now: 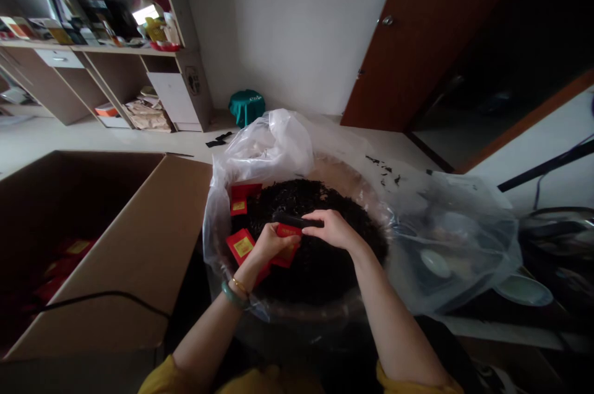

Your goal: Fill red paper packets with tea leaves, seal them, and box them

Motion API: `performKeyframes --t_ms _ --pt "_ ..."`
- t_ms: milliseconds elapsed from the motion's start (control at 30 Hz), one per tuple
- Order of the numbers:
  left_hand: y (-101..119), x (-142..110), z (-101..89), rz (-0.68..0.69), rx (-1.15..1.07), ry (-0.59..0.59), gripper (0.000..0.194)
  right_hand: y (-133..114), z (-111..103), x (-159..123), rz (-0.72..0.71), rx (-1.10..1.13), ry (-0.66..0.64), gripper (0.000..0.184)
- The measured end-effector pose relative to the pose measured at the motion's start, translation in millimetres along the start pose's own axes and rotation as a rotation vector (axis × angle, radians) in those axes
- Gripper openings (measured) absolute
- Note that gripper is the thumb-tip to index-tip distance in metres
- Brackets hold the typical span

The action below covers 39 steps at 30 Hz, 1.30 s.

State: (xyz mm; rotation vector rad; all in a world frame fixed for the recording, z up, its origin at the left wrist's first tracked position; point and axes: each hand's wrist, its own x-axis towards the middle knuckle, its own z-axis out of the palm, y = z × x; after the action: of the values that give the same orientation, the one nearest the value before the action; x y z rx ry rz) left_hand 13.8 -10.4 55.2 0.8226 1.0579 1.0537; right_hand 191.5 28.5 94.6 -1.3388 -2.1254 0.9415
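My left hand (pixel 266 245) is closed on a small red packet (pixel 288 231), its thumb lying across the front. A black bar-shaped tool (pixel 297 220) lies along the packet's top edge; its exact kind is unclear. The fingers of my right hand (pixel 331 228) are closed on the right end of that bar. Both hands are above a heap of dark, dry leaves like loose tea (pixel 320 264), inside a round container lined with clear plastic (pixel 288 140). Other red packets with yellow labels (pixel 242 244) rest at the heap's left side, partly covered by my left hand.
On the left stands an open cardboard box (pixel 134 245) with red packets (pixel 77 248) inside. Clear plastic sheeting (pixel 464 227) spreads to the right, near a pale dish (pixel 524 290). Behind are a teal covered stool (pixel 247 107), a shelf unit (pixel 190 85) and a brown door (pixel 417 41).
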Motion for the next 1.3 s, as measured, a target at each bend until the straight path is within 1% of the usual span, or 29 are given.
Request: performKeyframes --t_ms 133,300,600,700,833,900,1000,1100,1300 --pt "-3.2 0.0 -2.2 0.015 0.050 0.031 0.037 0.0 5.0 -0.1 -0.029 -0.049 0.039 0.029" --pt "-5.7 0.7 -1.2 -0.011 -0.003 0.033 0.042 1.4 5.3 -1.5 -0.044 -0.087 0.044 0.027" --pt "0.2 0.5 1.7 0.017 -0.014 0.049 0.041 0.3 5.0 -2.9 -0.052 -0.108 0.055 0.027" --pt "-2.0 1.2 0.8 0.009 -0.006 0.056 0.042 -0.5 5.5 -2.6 -0.048 -0.110 0.041 0.028" --pt "-8.0 4.0 -1.7 0.032 0.031 0.045 0.040 -1.3 5.3 -2.1 -0.035 -0.090 0.027 0.027" --pt "-9.2 4.7 -2.5 0.039 0.044 0.039 0.039 -0.4 4.0 -2.4 -0.025 -0.072 0.019 0.030" --pt "-6.9 4.3 -2.7 0.066 0.050 0.013 0.036 3.0 1.1 -4.0 -0.001 -0.057 0.004 0.039" --pt "-3.1 4.3 -2.9 0.098 0.054 0.026 0.033 6.1 -0.8 -6.2 0.003 -0.044 -0.011 0.043" --pt "-7.7 7.9 -3.9 0.051 0.038 0.058 0.035 4.1 4.6 -6.0 -0.018 -0.040 0.046 0.031"
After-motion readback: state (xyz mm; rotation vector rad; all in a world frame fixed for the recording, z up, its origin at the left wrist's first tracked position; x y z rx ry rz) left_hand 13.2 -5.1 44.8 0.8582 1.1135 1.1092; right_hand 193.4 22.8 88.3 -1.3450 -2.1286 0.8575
